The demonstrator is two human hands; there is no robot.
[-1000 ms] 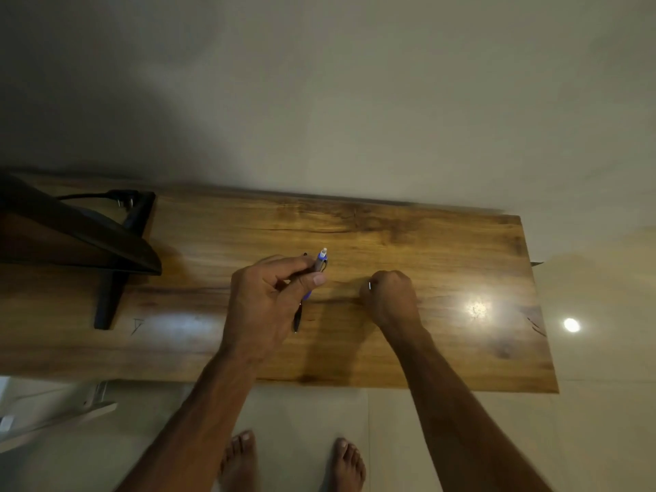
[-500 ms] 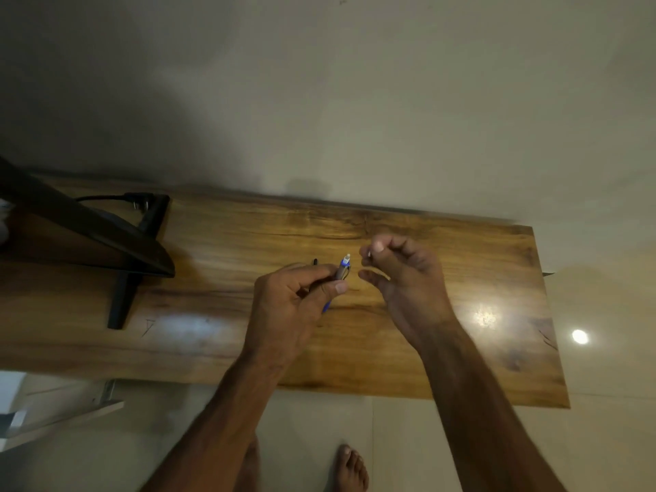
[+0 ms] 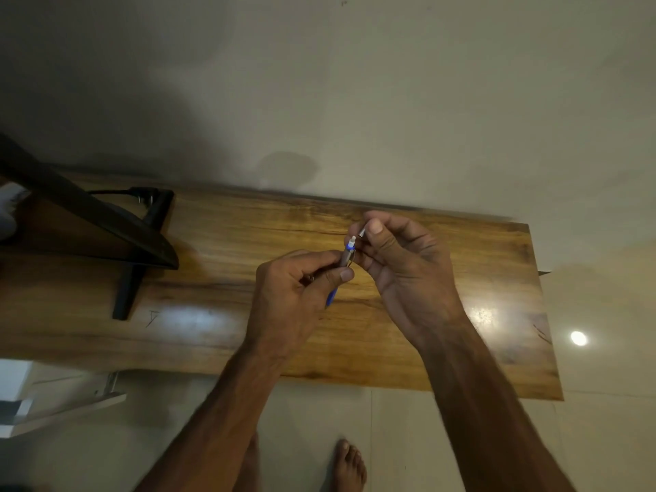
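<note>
Two grips: left hand (image 3: 294,296) holds blue pen (image 3: 346,257), right hand (image 3: 408,275) pinches silver piece (image 3: 362,231).

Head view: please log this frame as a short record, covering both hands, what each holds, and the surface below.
left hand: grips a blue and grey plastic pen, white end uppermost
right hand: pinches a small thin silvery piece beside that white end
piece touching pen: cannot tell
surface: glossy brown wooden table below both hands
also: black stand on the table's left part
</note>
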